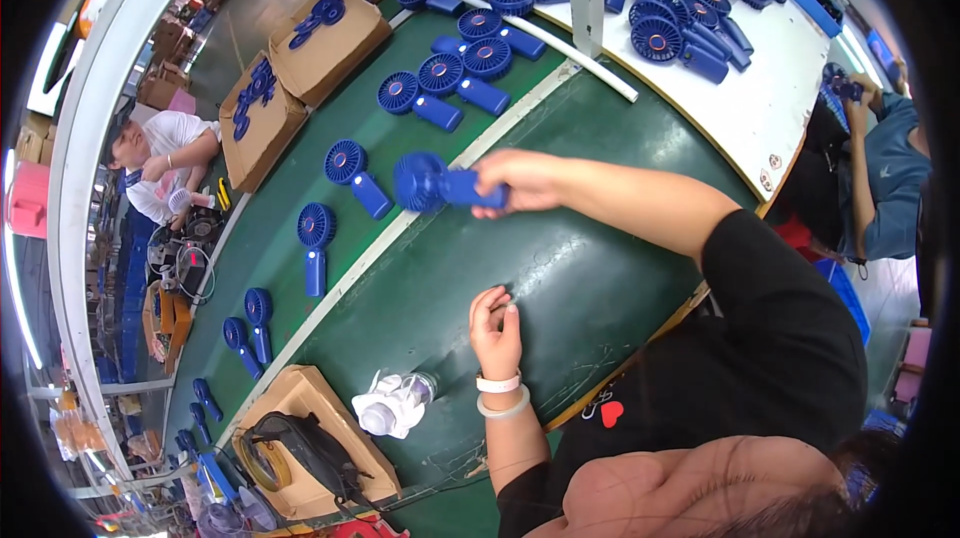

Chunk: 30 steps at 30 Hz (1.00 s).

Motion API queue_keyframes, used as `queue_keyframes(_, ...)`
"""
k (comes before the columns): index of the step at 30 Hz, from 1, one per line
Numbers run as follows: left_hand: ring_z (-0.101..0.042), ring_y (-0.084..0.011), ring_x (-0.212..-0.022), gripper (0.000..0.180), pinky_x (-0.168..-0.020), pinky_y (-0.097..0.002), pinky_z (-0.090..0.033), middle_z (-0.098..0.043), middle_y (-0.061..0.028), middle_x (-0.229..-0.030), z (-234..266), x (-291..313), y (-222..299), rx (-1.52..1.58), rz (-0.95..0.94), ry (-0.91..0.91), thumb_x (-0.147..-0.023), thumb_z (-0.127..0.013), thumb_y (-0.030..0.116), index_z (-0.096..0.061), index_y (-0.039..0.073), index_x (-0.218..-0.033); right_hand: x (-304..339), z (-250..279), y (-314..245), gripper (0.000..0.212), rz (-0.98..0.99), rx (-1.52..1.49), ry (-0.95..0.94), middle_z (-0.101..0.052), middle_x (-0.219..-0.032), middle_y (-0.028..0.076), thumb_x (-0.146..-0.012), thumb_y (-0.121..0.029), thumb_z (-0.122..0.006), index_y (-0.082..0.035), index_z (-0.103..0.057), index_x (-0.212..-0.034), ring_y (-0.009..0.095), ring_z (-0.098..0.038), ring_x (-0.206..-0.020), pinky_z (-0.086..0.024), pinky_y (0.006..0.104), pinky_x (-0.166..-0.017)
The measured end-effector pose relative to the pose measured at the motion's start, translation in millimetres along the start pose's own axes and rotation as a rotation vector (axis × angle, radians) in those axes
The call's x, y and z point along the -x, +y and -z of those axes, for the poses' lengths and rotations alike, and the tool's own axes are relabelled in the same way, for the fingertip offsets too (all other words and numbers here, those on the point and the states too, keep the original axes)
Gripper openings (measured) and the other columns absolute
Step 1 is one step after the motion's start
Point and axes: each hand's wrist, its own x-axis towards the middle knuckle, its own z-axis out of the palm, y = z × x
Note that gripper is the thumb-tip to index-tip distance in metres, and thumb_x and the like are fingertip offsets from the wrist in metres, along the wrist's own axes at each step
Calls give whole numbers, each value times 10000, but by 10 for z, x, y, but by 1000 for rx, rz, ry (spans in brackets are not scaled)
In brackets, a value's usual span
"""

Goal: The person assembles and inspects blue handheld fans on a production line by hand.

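My right hand (520, 183) grips the handle of a blue handheld fan (420, 182), slightly blurred, above the rail along the green belt. My left hand (495, 330) hovers over the dark green worktop (560, 288), its fingers loosely bent, thumb apart, holding nothing. Near that hand sits a clear container with crumpled white wrapping (390, 404). Just past the held fan, another blue fan (346, 163) lies on the belt (300, 308), with a further fan (316, 226) to its left. A cluster of blue fans (440, 75) lies farther up the belt.
A white table (720, 108) at the upper right bears a heap of fans; a white tube (600, 76) lies by its edge. A cardboard tray (375, 463) with a black bag is at lower left. Beyond the belt are fan-filled cartons (330, 43) and a seated person (170, 153).
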Motion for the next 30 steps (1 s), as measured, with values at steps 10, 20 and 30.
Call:
queue_keyframes(10,-382,-262,-1242,718,-1034,-389,-305,-354,-162,-1363,-517,-585,430,656,209,-497,-868,-588,286,-170,46,-1401,1206,-57,409,403,29,325,81,-527,-707,38,-939,-343,-439,-28,-461,-1190,80,-485,-447,-388,198,-410)
queue_keyframes(20,-544,-300,-1056,492,-931,-408,-430,-521,-171,-1151,-217,-966,76,547,109,-137,-838,-606,132,-357,11,-1245,416,266,1,294,150,1203,0,-634,-804,137,-881,-317,-514,-42,-603,-937,283,-617,-740,-472,378,-657)
queue_keyframes(30,-558,-257,-984,453,-877,-402,-454,-493,-136,-1073,-91,-1027,-38,590,124,36,-893,-523,123,-287,25,-1266,-1315,568,-151,393,636,1639,656,-480,-1076,160,-761,-147,-616,-91,-498,-1132,384,-480,-967,-401,448,-872)
